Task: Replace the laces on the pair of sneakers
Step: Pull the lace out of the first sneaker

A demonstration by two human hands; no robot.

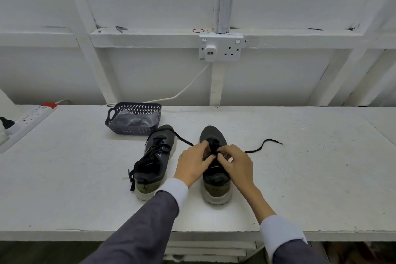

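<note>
Two dark grey sneakers with pale soles stand side by side on the white table, toes pointing away from me. The left sneaker (154,156) is laced with a black lace. Over the lacing of the right sneaker (215,180) my left hand (194,162) and my right hand (234,164) meet, both pinching its black lace (264,144). One lace end trails right across the table, another runs left toward the other shoe. My fingers hide the eyelets.
A dark perforated basket (134,119) with bagged laces sits behind the left sneaker. A white power strip (30,119) lies at the far left. A wall socket (220,47) with a cable hangs on the white wall behind.
</note>
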